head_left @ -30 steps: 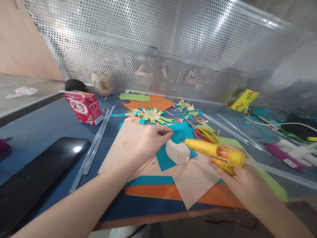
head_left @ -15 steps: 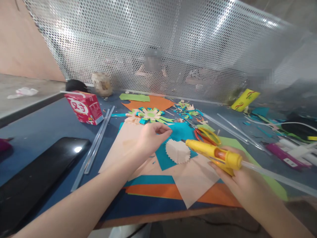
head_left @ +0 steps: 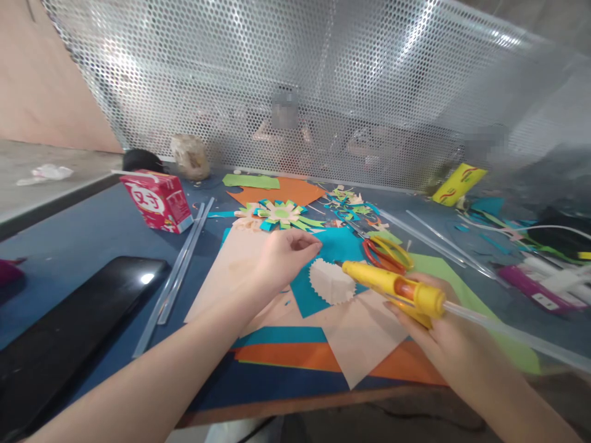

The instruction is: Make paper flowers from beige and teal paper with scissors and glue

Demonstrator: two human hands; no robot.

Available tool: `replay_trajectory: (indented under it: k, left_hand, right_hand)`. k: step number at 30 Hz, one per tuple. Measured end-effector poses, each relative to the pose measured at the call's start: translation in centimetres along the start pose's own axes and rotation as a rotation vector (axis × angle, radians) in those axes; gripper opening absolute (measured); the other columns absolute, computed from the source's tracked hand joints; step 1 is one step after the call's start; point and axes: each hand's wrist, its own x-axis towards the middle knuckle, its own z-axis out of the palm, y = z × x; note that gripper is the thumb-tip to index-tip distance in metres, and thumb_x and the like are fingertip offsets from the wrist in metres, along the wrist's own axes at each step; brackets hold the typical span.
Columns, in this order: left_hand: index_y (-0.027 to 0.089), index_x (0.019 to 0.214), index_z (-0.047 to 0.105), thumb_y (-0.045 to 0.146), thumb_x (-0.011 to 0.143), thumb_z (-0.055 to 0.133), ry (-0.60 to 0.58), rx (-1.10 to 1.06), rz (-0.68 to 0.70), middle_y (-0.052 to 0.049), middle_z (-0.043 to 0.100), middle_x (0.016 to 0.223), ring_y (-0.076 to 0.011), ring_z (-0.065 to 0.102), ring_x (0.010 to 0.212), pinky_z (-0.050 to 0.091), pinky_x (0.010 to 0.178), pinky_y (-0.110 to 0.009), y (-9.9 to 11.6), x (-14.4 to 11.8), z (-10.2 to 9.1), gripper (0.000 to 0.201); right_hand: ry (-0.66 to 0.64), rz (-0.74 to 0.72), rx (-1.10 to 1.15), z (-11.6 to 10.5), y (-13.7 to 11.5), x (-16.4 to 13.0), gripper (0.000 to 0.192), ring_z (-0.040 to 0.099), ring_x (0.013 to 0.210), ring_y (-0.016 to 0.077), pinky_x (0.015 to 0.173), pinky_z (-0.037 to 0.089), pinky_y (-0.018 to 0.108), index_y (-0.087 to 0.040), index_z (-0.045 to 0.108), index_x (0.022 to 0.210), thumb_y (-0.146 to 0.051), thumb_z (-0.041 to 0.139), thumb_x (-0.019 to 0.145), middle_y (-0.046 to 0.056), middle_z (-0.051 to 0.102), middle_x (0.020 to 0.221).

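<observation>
My right hand (head_left: 438,320) is wrapped round a yellow glue gun (head_left: 392,286) with a clear glue stick (head_left: 512,332) sticking out of its back. The gun's nozzle is at the upper right of a cream paper piece with zigzag edges (head_left: 330,283), which lies on a blue sheet (head_left: 307,301). To the left of that piece, my left hand (head_left: 290,255) hovers with thumb and fingers pinched together. Whatever they hold, if anything, is too small to make out. Beyond it lies a layered paper flower (head_left: 281,213) in green, blue and cream. Scissors (head_left: 385,252) with orange and yellow handles lie behind the gun.
A red drink carton (head_left: 157,202), glue sticks (head_left: 180,277) and a black phone (head_left: 83,338) are on the left. Paper scraps (head_left: 348,206) lie at the back before a perforated metal panel (head_left: 231,74). A yellow packet (head_left: 459,184) and purple object (head_left: 538,289) are on the right.
My right hand has brought the glue gun slightly left, so its nozzle is nearer the zigzag paper piece. The left hand stays almost still.
</observation>
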Motion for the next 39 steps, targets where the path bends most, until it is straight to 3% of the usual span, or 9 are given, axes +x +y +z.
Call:
replay_trajectory:
  k: [7,20,23,29,39]
  left_hand:
    - [0.015,0.072,0.065,0.022,0.072,0.059,-0.036,0.087,0.072,0.000,0.062,0.065,-0.0102,0.055,0.061,0.040,0.054,-0.021,-0.3,0.0,0.0,0.009]
    - [0.015,0.076,0.066,0.018,0.073,0.058,-0.051,0.139,0.068,-0.002,0.067,0.072,-0.0123,0.060,0.066,0.044,0.058,-0.021,0.1,-0.2,0.1,0.010]
    - [0.015,0.075,0.067,0.019,0.074,0.058,-0.059,0.165,0.072,-0.002,0.068,0.072,-0.0124,0.060,0.066,0.044,0.059,-0.022,0.2,-0.3,0.1,0.010]
    - [0.015,0.075,0.067,0.020,0.075,0.058,-0.075,0.189,0.078,-0.002,0.068,0.073,-0.0120,0.058,0.065,0.043,0.057,-0.022,0.4,-0.4,0.1,0.011]
    - [0.016,0.073,0.068,0.021,0.074,0.058,-0.083,0.197,0.105,-0.002,0.068,0.069,-0.0116,0.057,0.062,0.041,0.055,-0.021,0.4,-0.5,0.2,0.011]
  right_hand:
    - [0.030,-0.010,-0.012,0.3,-0.1,0.1,0.034,0.067,0.081,0.0279,0.057,0.054,0.033,-0.019,0.050,0.104,-0.046,0.040,0.087,0.015,0.065,0.096]
    - [-0.012,-0.021,0.039,0.1,-0.3,0.6,0.029,0.065,0.088,0.0292,0.057,0.053,0.033,-0.020,0.047,0.107,-0.039,0.046,0.084,0.013,0.064,0.098]
    - [-0.016,0.043,0.056,0.0,-0.8,0.6,0.026,0.064,0.091,0.0291,0.058,0.052,0.033,-0.021,0.048,0.105,-0.038,0.043,0.086,0.012,0.064,0.096]
    - [-0.034,0.108,0.208,0.1,-1.4,0.4,0.026,0.066,0.070,0.0228,0.056,0.049,0.031,-0.020,0.046,0.109,-0.036,0.042,0.088,0.006,0.066,0.081]
    - [-0.002,0.063,0.157,0.6,-0.2,0.6,0.029,0.064,0.061,0.0219,0.059,0.050,0.032,-0.018,0.050,0.108,-0.037,0.046,0.086,0.005,0.065,0.072]
